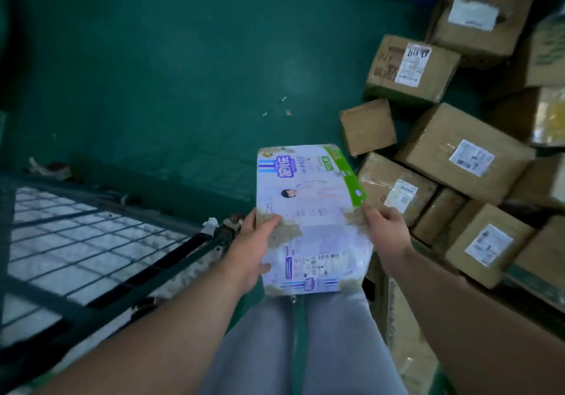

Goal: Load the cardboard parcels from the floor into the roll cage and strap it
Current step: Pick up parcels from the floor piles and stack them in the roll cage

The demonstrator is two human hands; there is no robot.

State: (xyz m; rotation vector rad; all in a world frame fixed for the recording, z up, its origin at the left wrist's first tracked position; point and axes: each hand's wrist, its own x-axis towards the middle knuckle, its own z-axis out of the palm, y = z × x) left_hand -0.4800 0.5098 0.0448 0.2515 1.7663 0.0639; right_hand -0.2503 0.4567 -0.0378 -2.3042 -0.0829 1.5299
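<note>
Both hands are clamped on the same thing: the left hand (255,241) grips the left edge of a flat white parcel (308,199) with its thumb on top and fingers wrapped under, and the right hand (386,229) pinches the right edge the same way. The parcel sits mid-frame, held in the air over the person's legs (305,339), printed side up, with a green stripe along its right side and scuffed brown patches at the corners. It's clear of everything else.

The cage (91,235) fills the lower left of the frame, dark bars and wire mesh, just left of the left forearm. Something white shows through the mesh, but it's too blurry to tell what it is.

On the right side of the frame there's a loose heap of cardboard boxes (464,150) on the green floor (183,58), packed against and partly on top of each other, most with white labels (470,157). A small plain box (367,125) sits at the heap's left edge, near the parcel's upper right corner. A few scraps of litter lie on the floor mid-frame.
</note>
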